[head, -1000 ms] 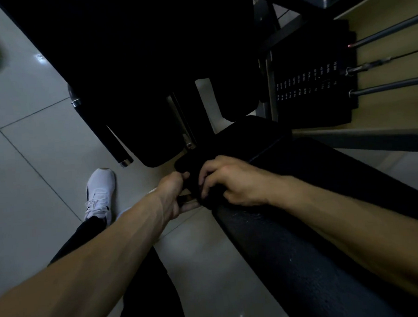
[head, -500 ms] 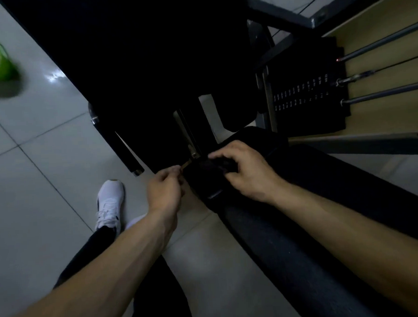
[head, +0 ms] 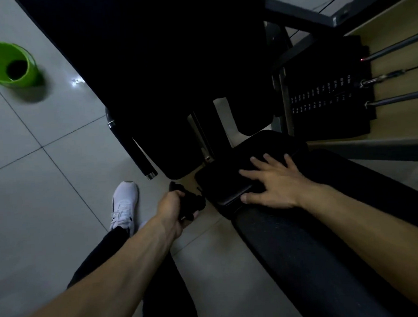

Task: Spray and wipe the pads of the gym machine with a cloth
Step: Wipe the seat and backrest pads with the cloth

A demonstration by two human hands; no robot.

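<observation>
A black gym machine fills the middle and right of the dim head view. Its small black seat pad [head: 270,143] lies just in front of the long dark pad [head: 304,250] that runs toward me. My right hand [head: 272,181] rests flat on the seat pad with fingers spread. My left hand [head: 171,206] grips a bunched dark cloth [head: 192,204] just left of the pad's edge, apart from it. A large black back pad [head: 162,64] stands behind. No spray bottle is in sight.
A green bucket [head: 7,64] stands on the grey tiled floor at far left. The weight stack [head: 325,96] with its guide rods is at upper right. A black handle bar [head: 134,147] hangs left of the machine. My white shoe [head: 124,206] is below it.
My right hand let go of the dark cloth and spread flat on the seat pad. My left hand pulled the cloth off to the left. The view shifted down and right.
</observation>
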